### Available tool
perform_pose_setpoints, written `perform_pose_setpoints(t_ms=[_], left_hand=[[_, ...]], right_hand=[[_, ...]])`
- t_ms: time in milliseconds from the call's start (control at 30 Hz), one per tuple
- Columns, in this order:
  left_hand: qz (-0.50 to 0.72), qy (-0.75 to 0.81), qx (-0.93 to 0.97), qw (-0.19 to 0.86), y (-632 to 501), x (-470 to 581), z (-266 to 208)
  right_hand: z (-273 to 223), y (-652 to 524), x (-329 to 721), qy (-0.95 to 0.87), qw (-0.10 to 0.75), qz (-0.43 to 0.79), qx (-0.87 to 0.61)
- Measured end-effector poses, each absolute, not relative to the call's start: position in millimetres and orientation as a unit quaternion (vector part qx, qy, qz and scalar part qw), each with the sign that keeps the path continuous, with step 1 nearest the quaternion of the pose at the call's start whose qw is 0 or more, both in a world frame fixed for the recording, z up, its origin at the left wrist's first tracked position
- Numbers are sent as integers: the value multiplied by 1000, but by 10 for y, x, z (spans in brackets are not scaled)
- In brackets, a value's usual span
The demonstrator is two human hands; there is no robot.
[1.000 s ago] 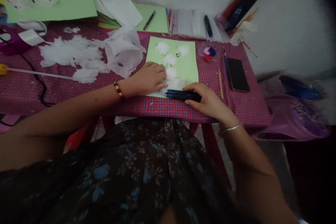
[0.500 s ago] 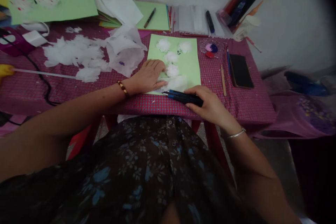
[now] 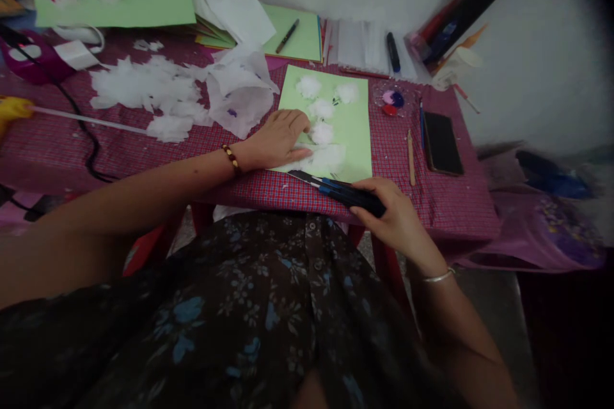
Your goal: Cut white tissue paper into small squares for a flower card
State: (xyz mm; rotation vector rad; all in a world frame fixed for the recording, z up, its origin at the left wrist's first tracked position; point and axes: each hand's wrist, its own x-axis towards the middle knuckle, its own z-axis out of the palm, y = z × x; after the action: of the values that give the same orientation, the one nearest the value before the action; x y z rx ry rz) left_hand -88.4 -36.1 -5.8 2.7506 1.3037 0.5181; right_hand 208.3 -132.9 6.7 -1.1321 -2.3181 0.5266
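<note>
My left hand (image 3: 281, 138) lies on the lower left of a light green sheet (image 3: 357, 128), fingers bent and thumb stretched apart from them. Its thumb tip touches a flat white tissue piece (image 3: 329, 156) at the sheet's lower part. White tissue puffs (image 3: 322, 133) sit above that piece, with small dark marks near the upper right one. My right hand (image 3: 388, 214) is closed around a black-and-blue handled tool (image 3: 350, 195) at the sheet's front edge. Narrow dark and pale tips on the tool point left, towards my left hand; its exact kind is unclear.
Loose white tissue pieces (image 3: 144, 86) and a crumpled tissue (image 3: 242, 92) lie left. A paint dish (image 3: 393, 100), wooden stick (image 3: 411, 160) and dark phone-like slab (image 3: 444, 144) are right. A black cable (image 3: 79, 108) and yellow-handled rod (image 3: 86, 118) cross the left side.
My right hand and the tool have drawn slightly back from the tissue piece, towards the table edge. My left hand stays put on the sheet. The whole view has shifted a little.
</note>
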Motion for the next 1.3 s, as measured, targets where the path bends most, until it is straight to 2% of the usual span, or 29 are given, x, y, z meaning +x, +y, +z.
perform_pose_setpoints(t_ms=[133,267,533,1300], left_hand=[[250,410,871,99,-263,-940,-117],[281,437,848,105,-215,-972,-148],[193,523,830,18,-338,-924,-100],[140,542,829,8,-333,-915,-103]], right_hand=[[68,-1312,2154,-842,259,190,-433],[76,-1300,2206,-839,259,181,-443],[91,-1143,2141,-855,250,171,-421],[90,-789,1835,-892,222,176,-354]])
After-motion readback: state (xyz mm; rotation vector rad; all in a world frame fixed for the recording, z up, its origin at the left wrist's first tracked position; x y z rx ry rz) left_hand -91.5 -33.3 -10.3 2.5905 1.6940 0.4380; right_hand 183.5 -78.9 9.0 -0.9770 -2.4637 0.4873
